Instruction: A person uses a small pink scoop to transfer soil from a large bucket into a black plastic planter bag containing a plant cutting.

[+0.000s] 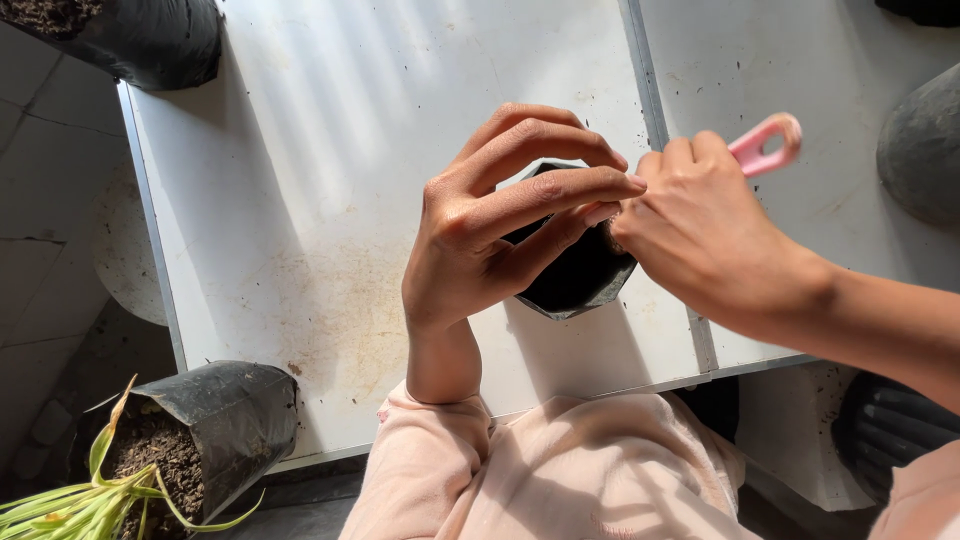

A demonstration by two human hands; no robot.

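My left hand (pixel 490 225) holds the rim of a small black plastic grow bag (pixel 578 278) that stands on the white table (pixel 300 180); its fingers are spread and curl over the bag's opening. Just to the right, my right hand (pixel 700 225) is closed around a pink-handled tool (pixel 765 145), whose looped handle end sticks up behind my knuckles. The tool's working end points into the bag's mouth and is hidden by my fingers. The bag's inside is mostly covered by both hands.
A black grow bag with soil and a green-leaved plant (pixel 170 450) sits at the lower left, below the table edge. Another soil-filled bag (pixel 130 35) stands at the top left. Dark bags (pixel 925 140) lie at the right. A metal seam (pixel 650 90) divides the tabletop.
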